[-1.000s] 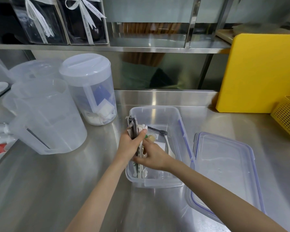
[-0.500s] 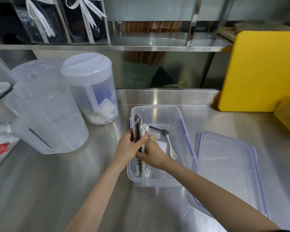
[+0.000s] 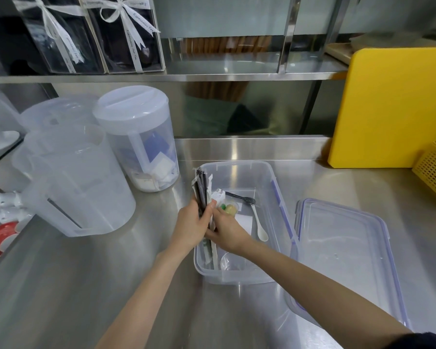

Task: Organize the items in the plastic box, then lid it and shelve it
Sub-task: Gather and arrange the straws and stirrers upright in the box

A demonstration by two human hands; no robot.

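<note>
Left hand (image 3: 190,226) is clamped around a bundle of wrapped straws and long sachets (image 3: 203,197), held upright against the left wall of the clear plastic box (image 3: 272,177); right hand (image 3: 228,234) pinches the same bundle from the other side, squaring it up. Loose in the box: black fork (image 3: 242,197), white spoon (image 3: 259,226), small sauce cup (image 3: 229,209), white paper packet. Box sits on the steel counter (image 3: 86,285), its lid (image 3: 345,250) off and just right of it. Judgement: sorting is midway; lidding and shelving not yet started. Shelf (image 3: 212,71) above has free space.
</note>
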